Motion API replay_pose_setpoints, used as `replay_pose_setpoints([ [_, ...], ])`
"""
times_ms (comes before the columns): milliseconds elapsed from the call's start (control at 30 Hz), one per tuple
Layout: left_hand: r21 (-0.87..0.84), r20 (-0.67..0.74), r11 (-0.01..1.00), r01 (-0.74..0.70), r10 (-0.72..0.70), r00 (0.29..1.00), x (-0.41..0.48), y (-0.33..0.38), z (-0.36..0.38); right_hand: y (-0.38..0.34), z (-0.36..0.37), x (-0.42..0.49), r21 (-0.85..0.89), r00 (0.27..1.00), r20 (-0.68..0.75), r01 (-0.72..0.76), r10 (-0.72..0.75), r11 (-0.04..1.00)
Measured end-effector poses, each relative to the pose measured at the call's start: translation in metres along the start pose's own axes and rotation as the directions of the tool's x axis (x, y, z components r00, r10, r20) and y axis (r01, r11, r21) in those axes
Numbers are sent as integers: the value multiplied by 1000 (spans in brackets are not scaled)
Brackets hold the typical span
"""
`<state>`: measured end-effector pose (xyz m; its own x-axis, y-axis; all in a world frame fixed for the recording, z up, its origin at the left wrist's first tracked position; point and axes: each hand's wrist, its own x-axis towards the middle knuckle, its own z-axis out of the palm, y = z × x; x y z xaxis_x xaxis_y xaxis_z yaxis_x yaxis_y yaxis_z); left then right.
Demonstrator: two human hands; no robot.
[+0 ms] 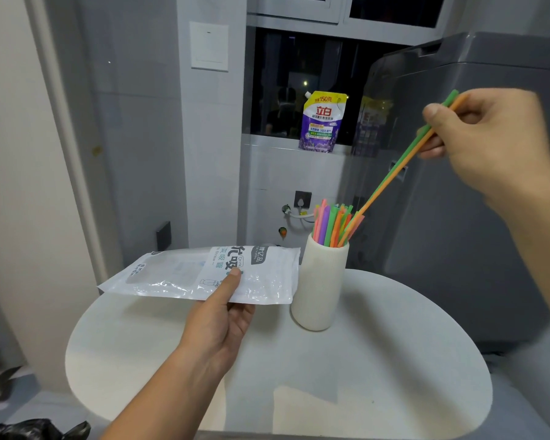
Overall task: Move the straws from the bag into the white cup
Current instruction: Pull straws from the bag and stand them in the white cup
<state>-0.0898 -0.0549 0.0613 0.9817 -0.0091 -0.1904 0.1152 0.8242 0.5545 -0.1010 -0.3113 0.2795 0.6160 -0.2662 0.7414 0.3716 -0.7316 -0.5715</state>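
Note:
A white ribbed cup (319, 287) stands on the round white table (378, 360) and holds several coloured straws (332, 225) upright. My right hand (496, 138), up at the right, pinches a green straw and an orange straw (404, 161); the pair slants down so its lower ends sit among the straws at the cup's mouth. My left hand (218, 319) holds the clear plastic straw bag (210, 273) level above the table, just left of the cup, thumb on top. The bag looks flat and I see no straws in it.
A grey washing machine (477, 217) rises close behind and to the right of the table. A purple detergent pouch (323, 122) stands on the window sill at the back. A black bag (35, 430) lies on the floor at the lower left.

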Motion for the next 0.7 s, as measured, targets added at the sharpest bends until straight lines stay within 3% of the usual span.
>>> replay_pose_setpoints([
  [700, -5, 0, 1000, 5, -5, 1000, 0, -1, 0, -2, 5, 7, 1, 1000, -3, 6, -6, 1000],
])
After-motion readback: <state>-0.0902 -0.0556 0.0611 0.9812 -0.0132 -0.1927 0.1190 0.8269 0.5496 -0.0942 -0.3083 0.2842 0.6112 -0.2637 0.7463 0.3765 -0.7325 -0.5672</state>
